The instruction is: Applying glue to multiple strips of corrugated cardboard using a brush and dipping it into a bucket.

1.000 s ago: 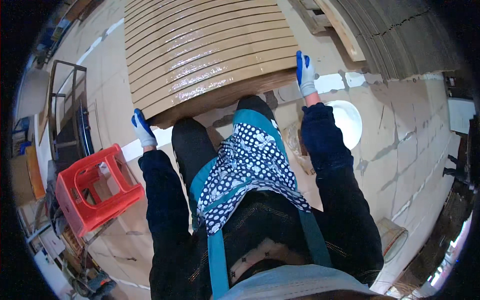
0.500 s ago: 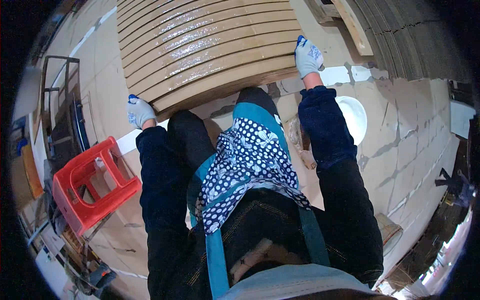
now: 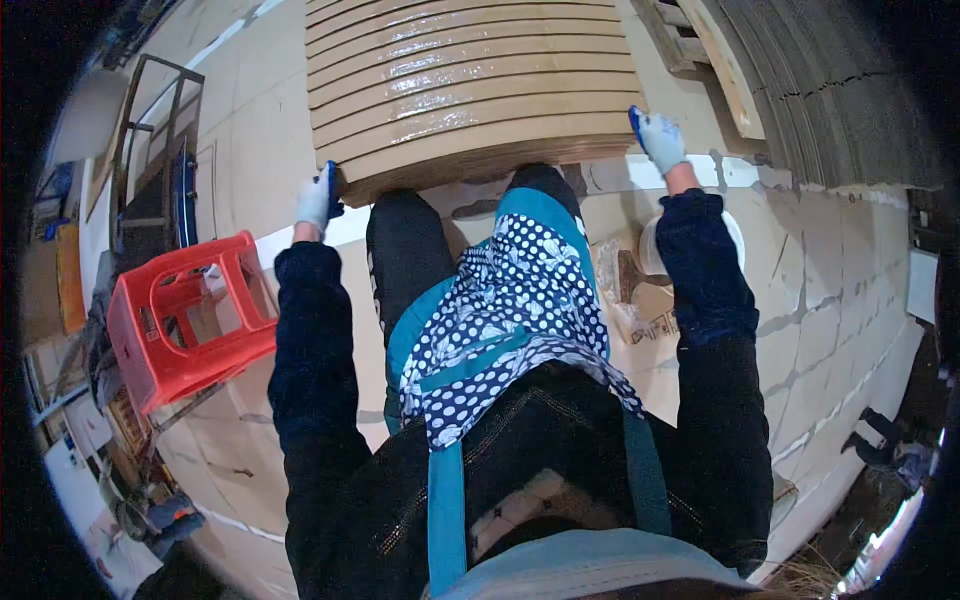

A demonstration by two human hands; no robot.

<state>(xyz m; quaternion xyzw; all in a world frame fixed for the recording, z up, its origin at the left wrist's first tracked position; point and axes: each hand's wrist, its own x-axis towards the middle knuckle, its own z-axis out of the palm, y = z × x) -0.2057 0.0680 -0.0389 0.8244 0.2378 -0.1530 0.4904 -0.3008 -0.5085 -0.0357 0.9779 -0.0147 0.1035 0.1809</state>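
Left hand and right hand at near corners of cardboard sheets, grip unclear on both; overlapping rows already laid, tops shiny; what remains cannot be told.

My gloves: white, blue fingertips. Cardboard: tan, dark parallel lines. My sleeves: navy. My apron: navy, white dots, teal trim. Stool: red. Bucket: white.

Both arms stretched forward, gloved hands wide apart, right farther forward
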